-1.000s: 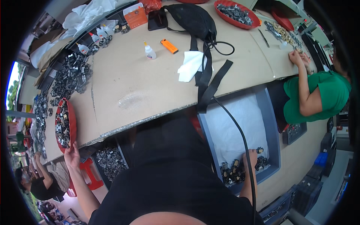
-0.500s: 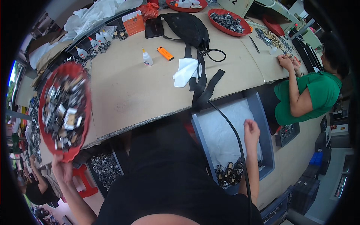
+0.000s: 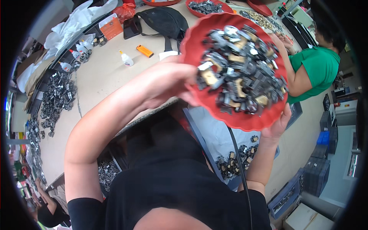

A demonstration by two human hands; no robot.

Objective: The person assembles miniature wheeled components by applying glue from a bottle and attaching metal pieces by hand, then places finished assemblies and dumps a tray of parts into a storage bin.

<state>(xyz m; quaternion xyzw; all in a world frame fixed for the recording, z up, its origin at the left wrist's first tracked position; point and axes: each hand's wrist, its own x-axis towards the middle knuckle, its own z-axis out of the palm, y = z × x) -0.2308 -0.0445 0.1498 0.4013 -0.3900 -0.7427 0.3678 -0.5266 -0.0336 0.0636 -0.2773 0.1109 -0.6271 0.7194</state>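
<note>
A red scalloped plate heaped with small black, silver and tan parts is held up in front of me, tilted. My left hand grips its left rim, with the thumb and fingers on the edge. At the lower right rim, my right hand is closed on the plate too. Beneath the plate stands a grey-blue bin lined with white sheeting, partly hidden by it. Similar parts lie in the bin's near end. A black cord runs down across the bin.
On the table are a small glue bottle, an orange lighter, a black waist bag and a pile of parts. Another red plate sits farther back. A person in green works at the right.
The filled plate has moved from the far left of the table to above the bin on the right. My right hand has come up and taken hold of its rim.
</note>
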